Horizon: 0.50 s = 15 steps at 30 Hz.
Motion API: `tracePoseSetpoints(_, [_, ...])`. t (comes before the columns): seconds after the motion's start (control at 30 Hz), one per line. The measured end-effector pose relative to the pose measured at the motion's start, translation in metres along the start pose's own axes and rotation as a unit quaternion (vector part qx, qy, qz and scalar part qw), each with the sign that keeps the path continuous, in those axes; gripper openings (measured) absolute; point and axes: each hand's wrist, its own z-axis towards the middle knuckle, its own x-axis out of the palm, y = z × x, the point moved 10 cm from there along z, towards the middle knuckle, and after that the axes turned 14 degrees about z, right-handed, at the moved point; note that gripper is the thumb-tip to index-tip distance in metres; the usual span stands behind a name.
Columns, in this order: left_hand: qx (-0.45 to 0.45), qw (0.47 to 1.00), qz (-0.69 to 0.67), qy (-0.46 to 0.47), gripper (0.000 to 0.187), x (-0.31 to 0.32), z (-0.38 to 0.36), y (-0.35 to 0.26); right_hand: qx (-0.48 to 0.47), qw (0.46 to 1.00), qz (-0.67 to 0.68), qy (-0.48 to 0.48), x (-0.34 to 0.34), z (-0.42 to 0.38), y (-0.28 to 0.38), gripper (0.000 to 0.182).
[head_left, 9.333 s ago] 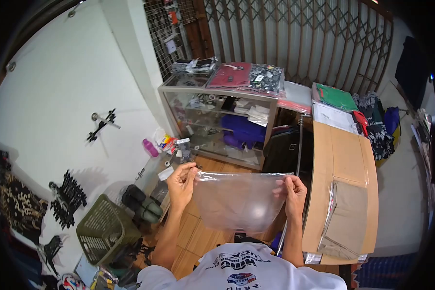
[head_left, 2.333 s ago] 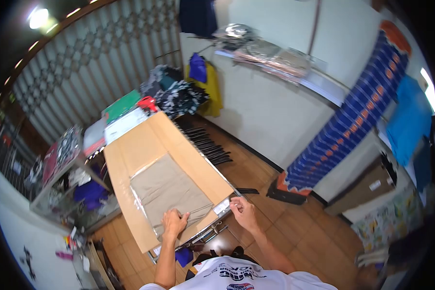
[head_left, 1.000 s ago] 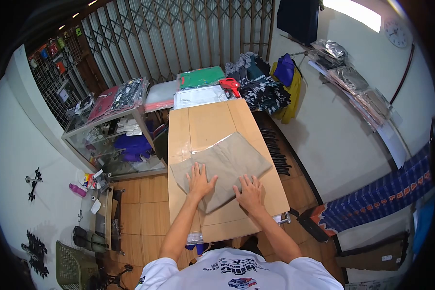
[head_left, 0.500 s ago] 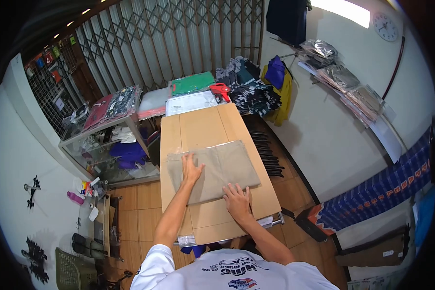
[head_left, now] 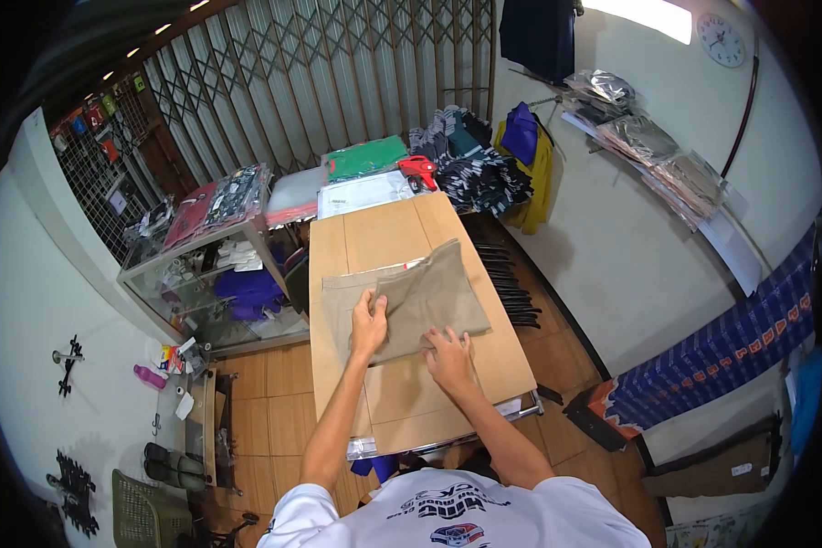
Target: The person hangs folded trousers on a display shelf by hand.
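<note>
"Head camera, clock centred on the cloth, twelve facing away from the person. Condition of the fingers?"

"Left hand (head_left: 369, 331), eight o'clock: thumb and fingers only slightly apart, at the edge of a fold. Contact noted; a firm pinch cannot be confirmed. Right hand (head_left: 449, 358), five o'clock: fingers bent and partly spread at the near edge. Whether the thumb has hold of cloth there cannot be established."

"And the item?"

"One folded beige cloth (head_left: 429, 297), lying on the cardboard-topped desk (head_left: 384, 219), creased, with a far corner at one o'clock. A small red mark shows at the far edge."

"Handling assessment?"

"Judged light and soft, with little stiffness beyond its folded layers. Not fragile; creasing is the likelier defect. A single-point lift would probably let the layers slide or sag."

"Recommended hold?"

"Both ends of a folded edge, all layers taken between thumb and fingers, or flat palms beneath. Avoid pinching only the top layer at the centre."

"Surroundings?"

"Dark hangers (head_left: 511, 292) at three o'clock, below desk level. Red tool (head_left: 418, 171) at twelve, green packet (head_left: 367, 158) between eleven and twelve. Glass cabinet (head_left: 192, 251) at ten, well apart from the hands."
</note>
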Motion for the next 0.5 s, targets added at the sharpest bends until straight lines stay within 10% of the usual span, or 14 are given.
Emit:
tracePoseSetpoints(0.13, [-0.026, 0.997, -0.069, 0.006, 0.019, -0.017, -0.049, -0.007, 0.059, 0.979, 0.195, -0.019, -0.018, -0.008, -0.03, 0.033])
tracePoseSetpoints(0.2, [-0.054, 0.991, -0.119, 0.027, 0.014, -0.028, -0.081, -0.014, 0.158, 0.881, 0.417, -0.158, -0.045, -0.035, -0.073, 0.03])
tracePoseSetpoints(0.5, [-0.135, 0.966, -0.14, 0.172, 0.011, -0.035, -0.205, -0.005, 0.264, 0.812, 0.417, -0.311, -0.162, -0.144, -0.12, 0.022])
